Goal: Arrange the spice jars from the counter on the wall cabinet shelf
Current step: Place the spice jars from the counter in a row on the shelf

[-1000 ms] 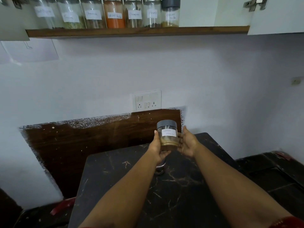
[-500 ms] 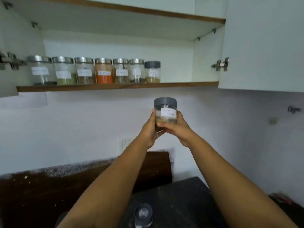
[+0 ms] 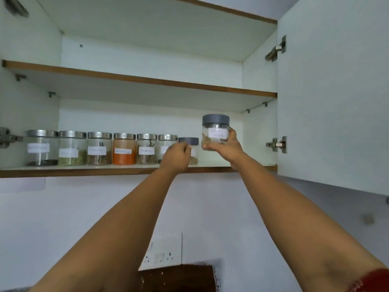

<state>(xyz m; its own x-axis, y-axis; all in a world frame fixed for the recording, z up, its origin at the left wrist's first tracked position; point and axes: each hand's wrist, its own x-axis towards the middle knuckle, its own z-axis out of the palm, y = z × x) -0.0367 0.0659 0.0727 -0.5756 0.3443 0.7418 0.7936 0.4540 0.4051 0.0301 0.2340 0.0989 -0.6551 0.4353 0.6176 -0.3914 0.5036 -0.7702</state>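
My right hand [image 3: 229, 148] grips a clear spice jar [image 3: 215, 124] with a grey lid and a white label, held upright just above the right part of the lower cabinet shelf [image 3: 84, 171]. A row of several labelled steel-lidded jars [image 3: 99, 150] stands on that shelf, one of them with orange powder [image 3: 124, 153]. At the row's right end stands a shorter grey-lidded jar [image 3: 189, 141]. My left hand [image 3: 175, 158] is against it, fingers curled round its front and left side, hiding most of it.
The right cabinet door [image 3: 336, 102] is swung open beside my right arm, with hinges [image 3: 276, 144] on the side wall. The upper shelf [image 3: 147, 81] holds nothing in view. A switch and socket plate [image 3: 164, 251] sits on the wall below.
Both hands have risen from the counter to the shelf. My left hand let go of the carried jar and moved to the grey-lidded jar on the shelf; my right hand alone holds the carried jar.
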